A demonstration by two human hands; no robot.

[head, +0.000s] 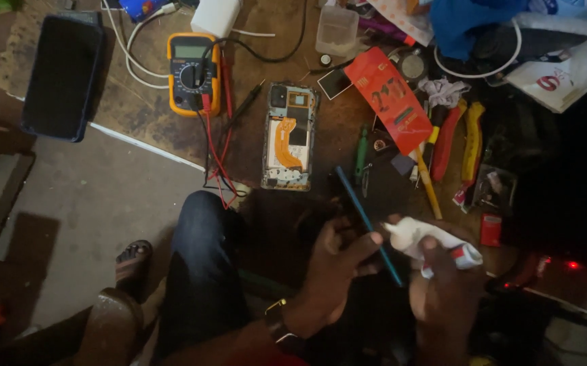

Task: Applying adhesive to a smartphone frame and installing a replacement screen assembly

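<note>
My left hand (pixel 337 264) grips a dark flat piece with a thin blue edge (pixel 368 224), held slanted over my lap. Beside it my right hand (pixel 446 288) squeezes a white tube with a red end (pixel 436 245), whose nozzle points at the blue edge near my left thumb. On the wooden bench in front lies an opened phone body (pixel 290 135) with an orange flex cable showing, a little beyond both hands.
A yellow multimeter (pixel 193 72) with red and black leads sits at the back left, a black phone (pixel 63 74) further left. A red card box (pixel 388 98), red and yellow pliers (pixel 457 139), a green screwdriver (pixel 361 152) and clutter fill the right.
</note>
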